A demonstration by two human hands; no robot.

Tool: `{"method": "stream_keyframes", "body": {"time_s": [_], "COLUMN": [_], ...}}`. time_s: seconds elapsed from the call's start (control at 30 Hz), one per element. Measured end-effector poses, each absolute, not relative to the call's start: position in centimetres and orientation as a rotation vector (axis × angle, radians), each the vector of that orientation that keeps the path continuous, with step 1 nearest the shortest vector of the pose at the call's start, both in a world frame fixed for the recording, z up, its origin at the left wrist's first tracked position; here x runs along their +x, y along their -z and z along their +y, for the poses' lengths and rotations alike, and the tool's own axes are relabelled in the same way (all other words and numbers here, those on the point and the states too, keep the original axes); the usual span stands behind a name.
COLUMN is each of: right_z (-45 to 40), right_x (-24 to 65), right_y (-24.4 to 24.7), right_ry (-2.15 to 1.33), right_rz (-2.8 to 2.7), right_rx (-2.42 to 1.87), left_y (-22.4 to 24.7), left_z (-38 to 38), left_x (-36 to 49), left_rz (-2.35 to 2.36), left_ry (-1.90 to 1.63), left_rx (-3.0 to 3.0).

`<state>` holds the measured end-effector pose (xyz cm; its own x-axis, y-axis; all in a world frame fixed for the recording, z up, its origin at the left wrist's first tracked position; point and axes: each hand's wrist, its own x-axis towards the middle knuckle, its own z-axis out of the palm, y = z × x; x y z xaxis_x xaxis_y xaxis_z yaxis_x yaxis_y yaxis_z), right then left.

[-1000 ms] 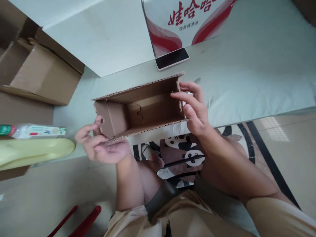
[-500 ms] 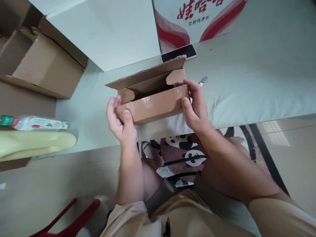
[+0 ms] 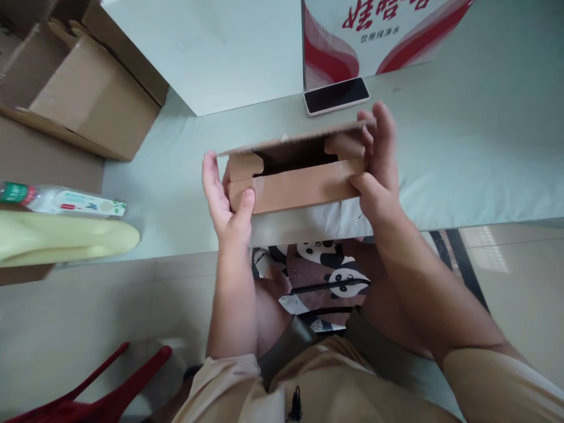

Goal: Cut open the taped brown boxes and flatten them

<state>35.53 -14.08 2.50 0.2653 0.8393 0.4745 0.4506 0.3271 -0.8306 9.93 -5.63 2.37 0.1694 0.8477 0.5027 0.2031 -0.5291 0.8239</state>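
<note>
A small brown cardboard box (image 3: pixel 304 187) is held up between my hands, its lid flap (image 3: pixel 282 140) tilted partly down over a dark opening. Side tabs fold inward at both ends. My left hand (image 3: pixel 231 202) grips the left end, thumb on the front wall and fingers behind. At the right end my right hand (image 3: pixel 381 161) has its thumb on the front wall, while its fingers reach up to the lid's right corner. The inside of the box is too dark to make out.
A phone (image 3: pixel 337 97) lies behind the box, before a white-and-red carton (image 3: pixel 383 47) and a large white box (image 3: pixel 220 53). Leftward are open cardboard boxes (image 3: pixel 101 88), a plastic bottle (image 3: pixel 48 198) and a pale yellow object (image 3: pixel 66 235). A red object (image 3: pixel 132 382) stands on the floor.
The lid flap has come down closer over the opening. My right hand's fingers have risen to the lid's corner, and my left fingers have straightened upward. The knife-like tool behind the right hand is now hidden.
</note>
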Motion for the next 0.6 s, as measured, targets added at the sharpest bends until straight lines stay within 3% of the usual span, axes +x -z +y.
{"method": "stream_keyframes", "body": {"time_s": [0.2,0.43,0.6], "right_z": [-14.4,-14.3,-14.1], "right_x": [35.0,35.5,35.0], "right_y": [-1.9,0.1,1.2], "right_ry": [-0.214,-0.353,-0.565], "right_rz": [-1.347,-1.256,-1.185], "right_rx": [-1.351,-1.265,-1.312], "left_y": [-2.9,-2.3,-1.8], "left_z": [-5.7,-4.5,-3.0], "left_x": [10.1,9.1,8.2], "left_rz": [1.002,1.063,1.215], "left_ry": [-1.341,-1.411,-1.579], "left_rx": [1.917,1.872,1.519]}}
